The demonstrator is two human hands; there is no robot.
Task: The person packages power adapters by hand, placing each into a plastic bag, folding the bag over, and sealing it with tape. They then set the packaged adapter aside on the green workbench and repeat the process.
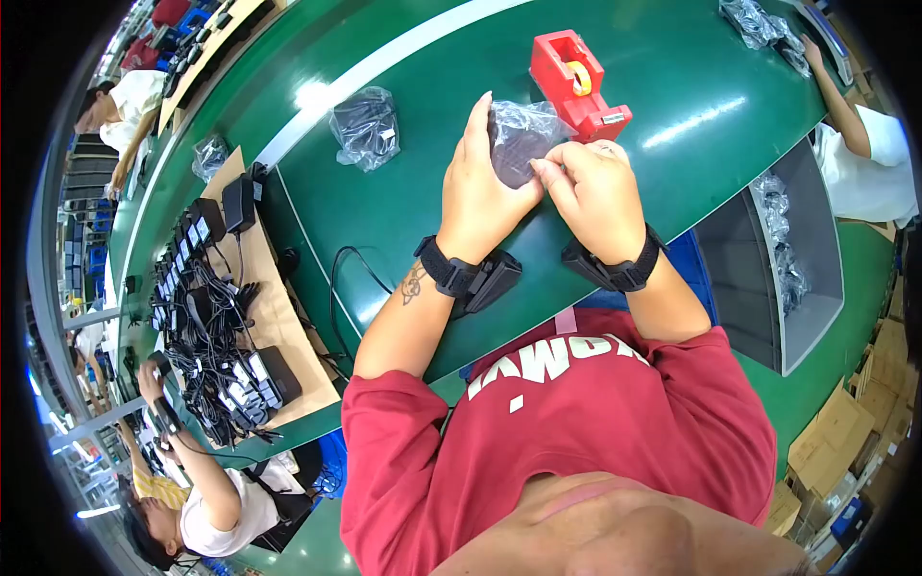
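Head view: clear bag [523, 139] with a dark item inside, held just above the green table [403, 202], right in front of the red tape dispenser [579, 84]. Left hand [483, 187] cupped behind the bag, fingers straight up along its left side, thumb tucked under. Right hand [597, 192] curled, thumb and forefinger pinching the bag's lower right edge. Both closed on the same bag, neither fully clenched.

Risks, as judged from this pose: thin slick film, so a pinch that light could slip and let the heavy dark item slide out or drop to the table. Fold at the edge could spring loose if the thumb lifts. Dispenser almost touching the bag and right knuckles, with a likely cutter edge, so could snag the film or nick a finger. Cable [346, 288] looping near the left forearm could catch the wrist strap.

Farther out: another filled bag [366, 127] up left, a board [279, 317] of black adapters at far left, a grey bin [812, 317] of bags at right.
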